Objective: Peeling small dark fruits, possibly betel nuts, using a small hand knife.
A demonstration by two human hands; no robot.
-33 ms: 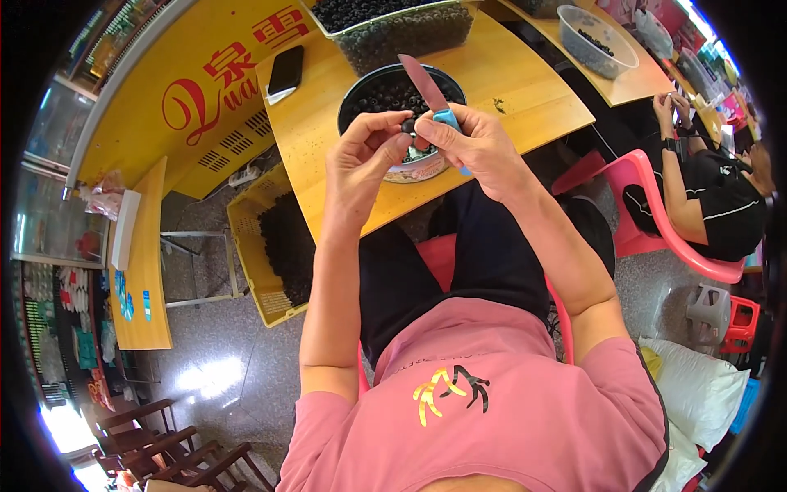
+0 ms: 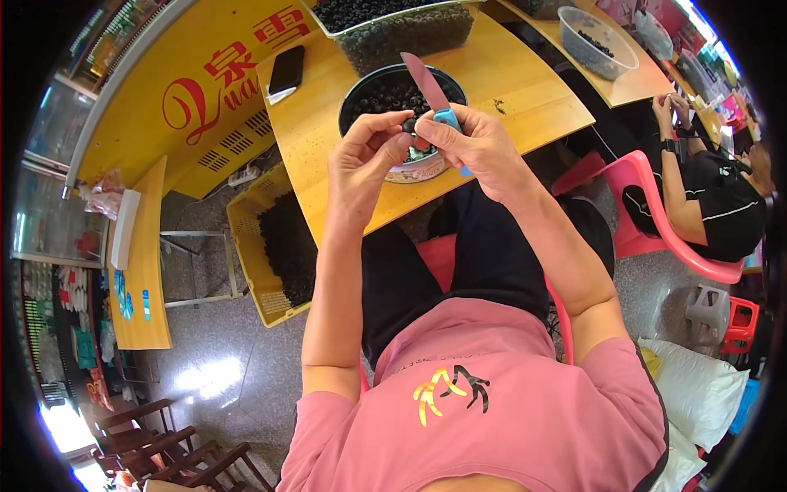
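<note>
Left hand (image 2: pixel 361 156) pinches a dark round fruit (image 2: pixel 409 125), perhaps a berry; right hand (image 2: pixel 485 149) grips a blue-handled knife (image 2: pixel 433 93), blade upward. Both are at the near side of a round tub (image 2: pixel 416 173) of similar fruit (image 2: pixel 382 102) on a wooden table (image 2: pixel 529 86).

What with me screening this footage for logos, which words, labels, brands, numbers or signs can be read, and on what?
Large red lettering on the yellow panel: legible, but I won't copy it out.
Small dark lettering on the pink shirt: too small to read reliably.
Print on the round tub: too small to read.
</note>
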